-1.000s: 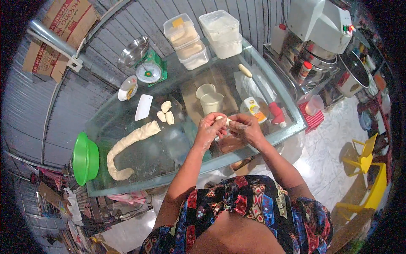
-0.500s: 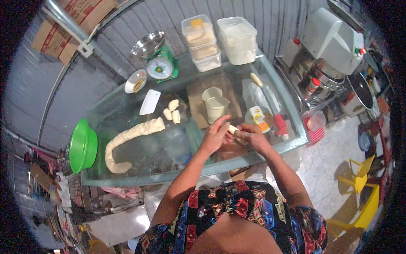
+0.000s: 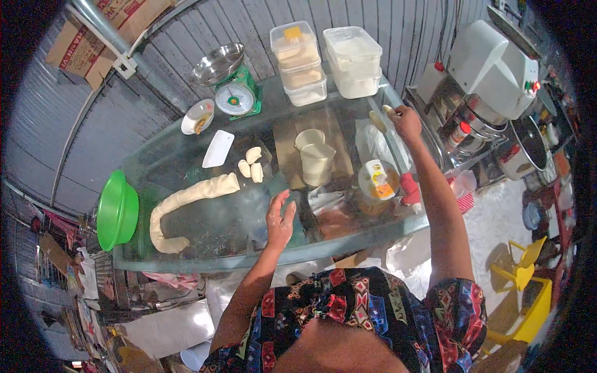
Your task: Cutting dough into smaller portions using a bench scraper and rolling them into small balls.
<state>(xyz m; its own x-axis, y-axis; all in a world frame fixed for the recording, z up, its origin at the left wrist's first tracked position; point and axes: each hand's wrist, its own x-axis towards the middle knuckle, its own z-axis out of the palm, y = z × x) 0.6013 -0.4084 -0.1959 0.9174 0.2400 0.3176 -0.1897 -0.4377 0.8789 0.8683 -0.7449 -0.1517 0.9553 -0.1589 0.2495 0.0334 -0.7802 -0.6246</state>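
Reaching far across the glass table (image 3: 186, 261), the right hand (image 3: 407, 119) pinches a small dough piece (image 3: 387, 110) near the back right edge, just beside a pale stick (image 3: 377, 120). The left hand (image 3: 280, 217) hovers with fingers spread and nothing in it, over bare glass near the front edge. Between the arms stand two cups (image 3: 315, 158) and a round dish (image 3: 379, 180). A long dough rope (image 3: 183, 205) curves to the left, three cut lumps (image 3: 251, 165) beside its end. A green bowl (image 3: 116, 211) sits at the left edge; tubs (image 3: 326, 62) and a scale (image 3: 233, 93) line the back.
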